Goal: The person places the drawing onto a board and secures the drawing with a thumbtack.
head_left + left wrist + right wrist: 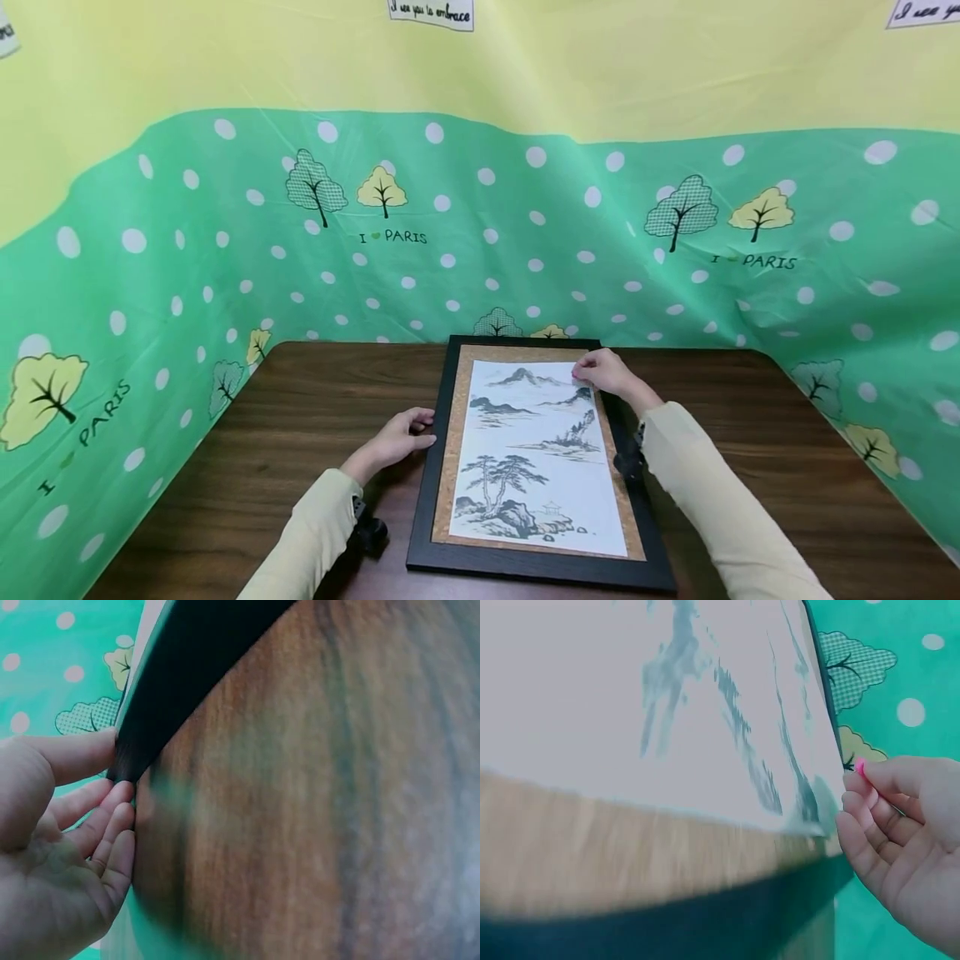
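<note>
A cork board [525, 353] with a black frame [425, 500] lies on the table. On the cork is a white sheet of paper [577, 500] printed with ink mountains, pines and rocks. At the sheet's far right corner, my right hand [606, 372] pinches a small pink push pin [861, 765] between thumb and fingers. The pin's point is hidden by the fingers. My left hand [397, 437] rests its fingertips against the frame's left side, with thumb and fingers loosely bent in the left wrist view.
The brown wooden table [322, 400] extends to both sides of the board. Behind it hangs a green and yellow curtain [465, 208] with dots and trees, close to the frame's far edge. Black wrist devices [370, 529] sit below both hands.
</note>
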### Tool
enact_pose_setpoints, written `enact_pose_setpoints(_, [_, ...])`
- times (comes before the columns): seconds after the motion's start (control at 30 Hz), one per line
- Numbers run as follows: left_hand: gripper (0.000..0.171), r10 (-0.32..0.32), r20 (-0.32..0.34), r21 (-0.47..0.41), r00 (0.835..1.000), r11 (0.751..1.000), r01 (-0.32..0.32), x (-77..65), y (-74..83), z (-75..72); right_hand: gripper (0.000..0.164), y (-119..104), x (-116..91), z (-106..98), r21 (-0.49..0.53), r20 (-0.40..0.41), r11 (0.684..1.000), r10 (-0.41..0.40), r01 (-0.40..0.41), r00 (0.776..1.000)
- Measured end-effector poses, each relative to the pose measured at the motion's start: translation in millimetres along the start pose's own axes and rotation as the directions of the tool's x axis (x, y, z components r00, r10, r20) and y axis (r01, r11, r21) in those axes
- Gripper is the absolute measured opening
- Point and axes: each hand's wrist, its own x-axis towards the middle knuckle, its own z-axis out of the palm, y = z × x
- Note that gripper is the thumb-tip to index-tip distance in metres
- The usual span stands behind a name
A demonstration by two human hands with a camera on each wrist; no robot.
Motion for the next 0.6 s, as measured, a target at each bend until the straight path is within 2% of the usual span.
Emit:
enact_pose_setpoints(0.13, [0.041, -0.004, 0.008, -0.008, 1.0, 1.0, 0.004, 2.1, 0.6, -1.3, 0.02, -4, 17, 12, 0.044, -0.008, 0.998, 0.048, -0.047, 0.999])
enact_pose_setpoints(0.3, [0.041, -0.005, 0.012, -0.002, 1.0, 1.0, 0.005, 2.4, 1.2, -1.1, 0.021, -12, 29, 28, 0.112, 0.026, 0.985, 0.126, -0.128, 0.992])
enact_pose_setpoints(0.43, [0.041, -0.005, 0.016, -0.009, 1.0, 1.0, 0.005, 1.9, 1.4, -0.1, 0.019, -12, 35, 37, 0.126, -0.005, 0.973, 0.196, -0.193, 0.981])
enact_pose_setpoints(0.6, [0.041, -0.003, 0.01, -0.018, 1.0, 1.0, 0.003, 1.6, -0.4, -1.4, 0.036, -9, 40, 43, 0.18, -0.03, 0.962, 0.216, -0.207, 0.976])
